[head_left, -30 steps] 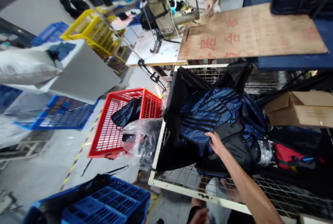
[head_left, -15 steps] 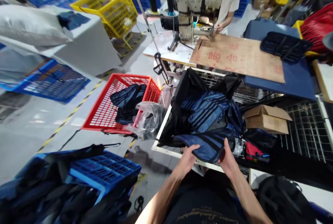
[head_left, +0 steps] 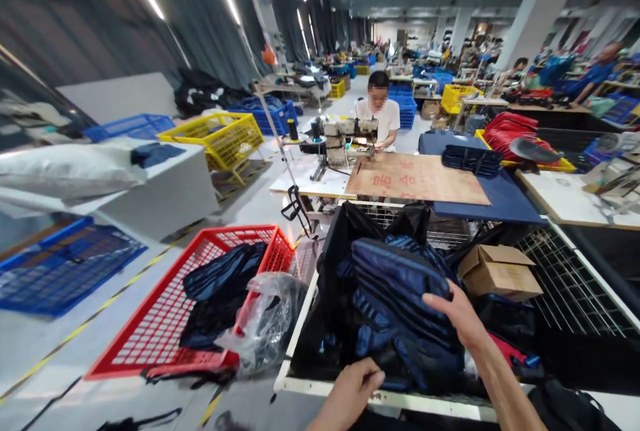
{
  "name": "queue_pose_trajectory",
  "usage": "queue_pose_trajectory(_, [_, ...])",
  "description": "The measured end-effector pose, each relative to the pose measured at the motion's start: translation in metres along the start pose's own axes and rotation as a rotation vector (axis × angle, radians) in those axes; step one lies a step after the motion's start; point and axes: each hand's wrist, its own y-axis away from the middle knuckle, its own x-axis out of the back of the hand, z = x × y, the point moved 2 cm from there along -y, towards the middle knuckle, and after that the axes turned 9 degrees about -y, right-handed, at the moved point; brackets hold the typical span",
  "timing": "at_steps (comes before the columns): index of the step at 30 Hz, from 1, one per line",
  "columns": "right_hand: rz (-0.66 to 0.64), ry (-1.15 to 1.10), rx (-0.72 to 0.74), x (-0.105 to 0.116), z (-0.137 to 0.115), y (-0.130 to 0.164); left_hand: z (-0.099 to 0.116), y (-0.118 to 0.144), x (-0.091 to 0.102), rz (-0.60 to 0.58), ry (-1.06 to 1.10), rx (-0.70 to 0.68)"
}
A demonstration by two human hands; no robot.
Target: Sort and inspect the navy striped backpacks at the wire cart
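A dark blue bag with black stripes stands tilted on the heap in the black-lined wire bin. My right hand grips its upper right edge, thumb on the near face and fingers partly hidden behind. Low over the bin's near rim, my left hand has its fingers curled closed. Whatever that hand may hold is hidden against the dark fabric. More striped blue pieces lie beneath and beside the bag.
A cardboard box sits right of the bag. To the left are a red crate with blue pieces and a clear plastic bag. A person works at a sewing machine beyond the bin's white rim.
The view has tilted up. Both hands held a blue striped piece at the near rim; now my right hand has a blue bag's edge farther in, while my left is apart from it.
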Motion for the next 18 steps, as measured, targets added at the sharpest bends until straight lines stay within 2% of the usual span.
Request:
queue_pose_trajectory(3, [-0.344, 0.527, 0.092, -0.026, -0.009, 0.014, 0.045, 0.006, 0.032, 0.370, 0.030, -0.154])
queue_pose_trajectory(4, [-0.444, 0.669, 0.121, -0.035, -0.007, 0.020, 0.060, 0.007, 0.041, 0.433, 0.040, -0.213])
queue_pose_trajectory(5, [-0.537, 0.779, 0.152, -0.044, -0.005, 0.027, 0.075, 0.007, 0.047, 0.437, 0.028, -0.270])
queue_pose_trajectory(6, [-0.627, 0.857, 0.181, -0.051, -0.004, 0.033, 0.087, 0.006, 0.050, 0.381, 0.002, -0.317])
queue_pose_trajectory(7, [-0.705, 0.906, 0.205, -0.057, -0.004, 0.038, 0.095, 0.005, 0.051, 0.275, -0.021, -0.353])
queue_pose_trajectory(9, [-0.811, 0.949, 0.224, -0.062, -0.007, 0.047, 0.102, 0.004, 0.044, 0.042, -0.007, -0.391])
queue_pose_trajectory(10, [-0.837, 0.959, 0.221, -0.062, -0.010, 0.050, 0.102, 0.003, 0.039, -0.026, 0.035, -0.393])
queue_pose_trajectory(14, [-0.793, 1.000, 0.184, -0.049, -0.022, 0.053, 0.090, 0.002, 0.021, -0.058, 0.274, -0.282])
queue_pose_trajectory(16, [-0.771, 1.020, 0.158, -0.040, -0.021, 0.052, 0.088, 0.005, 0.016, -0.130, 0.380, -0.206])
queue_pose_trajectory(18, [-0.818, 0.992, 0.094, -0.030, -0.016, 0.050, 0.090, 0.012, 0.015, -0.230, 0.478, -0.178])
